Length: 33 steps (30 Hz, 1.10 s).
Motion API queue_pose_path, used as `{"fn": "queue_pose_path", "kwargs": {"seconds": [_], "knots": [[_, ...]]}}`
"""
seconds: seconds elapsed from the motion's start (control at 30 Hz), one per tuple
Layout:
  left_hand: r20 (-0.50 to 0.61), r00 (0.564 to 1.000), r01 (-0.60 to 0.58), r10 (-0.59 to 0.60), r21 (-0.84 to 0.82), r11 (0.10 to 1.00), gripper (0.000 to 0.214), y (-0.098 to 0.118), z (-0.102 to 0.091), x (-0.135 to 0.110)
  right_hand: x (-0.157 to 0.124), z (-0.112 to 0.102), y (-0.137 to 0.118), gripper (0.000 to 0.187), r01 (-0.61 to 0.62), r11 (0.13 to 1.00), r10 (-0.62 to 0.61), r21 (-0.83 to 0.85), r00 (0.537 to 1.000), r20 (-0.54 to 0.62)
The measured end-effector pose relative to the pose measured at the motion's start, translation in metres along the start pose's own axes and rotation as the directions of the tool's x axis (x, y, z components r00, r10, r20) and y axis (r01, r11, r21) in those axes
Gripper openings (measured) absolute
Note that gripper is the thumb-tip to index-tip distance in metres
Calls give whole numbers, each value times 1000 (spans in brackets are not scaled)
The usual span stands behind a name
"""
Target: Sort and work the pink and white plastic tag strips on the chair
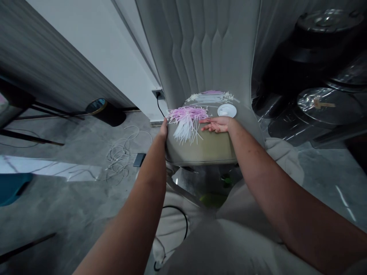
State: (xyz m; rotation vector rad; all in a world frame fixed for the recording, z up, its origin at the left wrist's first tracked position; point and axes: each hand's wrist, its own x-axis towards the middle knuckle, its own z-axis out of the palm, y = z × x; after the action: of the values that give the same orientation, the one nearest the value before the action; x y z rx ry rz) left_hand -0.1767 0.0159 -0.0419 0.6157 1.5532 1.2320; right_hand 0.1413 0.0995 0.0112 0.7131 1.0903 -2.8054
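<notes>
Pink and white cotton swabs [187, 118] lie in a loose, fanned pile on the chair seat [209, 152]. A second bunch of swabs [210, 97] lies behind it, near the backrest. My right hand [217, 124] is palm up at the right of the front pile, fingers stretched out and apart; its fingertips reach the swabs' edge, and I see nothing held. My left hand [163, 130] is edge-on at the seat's left side, beside the pile's left end. A finger points forward there; its other fingers are mostly hidden. Just behind my right hand sits a round white lid [227, 110].
Left of the chair, a tangled pale cable [119, 154] with a dark box [139, 160] lies on the floor. A black cylindrical bin [110, 114] stands near the wall, by a socket [158, 93] with a plug. Dark, plastic-wrapped containers [318, 103] stand on the right.
</notes>
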Motion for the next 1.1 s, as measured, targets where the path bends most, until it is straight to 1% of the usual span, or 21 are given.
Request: {"fn": "queue_pose_path", "kwargs": {"seconds": [0.13, 0.33, 0.47, 0.67, 0.9, 1.1], "knots": [[-82, 995, 70, -64, 71, 995, 68, 3, 1, -6, -2, 3, 0, 40, 10, 1000, -10, -6, 1000, -15], [-128, 991, 56, -45, 84, 995, 66, 4, 3, -8, -1, 3, 1, 41, 16, 1000, -16, -10, 1000, -26], [-143, 988, 66, -53, 90, 994, 66, 3, 2, -6, -2, 4, 1, 41, 30, 999, -30, -25, 999, -36], [-146, 988, 61, -45, 105, 993, 65, 2, 1, -3, -4, 4, 3, 55, 59, 997, -61, -57, 998, -34], [-184, 983, 46, -21, 131, 990, 62, 5, 1, -5, -3, 3, 3, 59, 69, 996, -71, -62, 997, -24], [-145, 989, 42, -24, 121, 992, 59, 6, 4, -8, -3, 3, 4, 58, 68, 996, -70, -65, 997, -25]]}}
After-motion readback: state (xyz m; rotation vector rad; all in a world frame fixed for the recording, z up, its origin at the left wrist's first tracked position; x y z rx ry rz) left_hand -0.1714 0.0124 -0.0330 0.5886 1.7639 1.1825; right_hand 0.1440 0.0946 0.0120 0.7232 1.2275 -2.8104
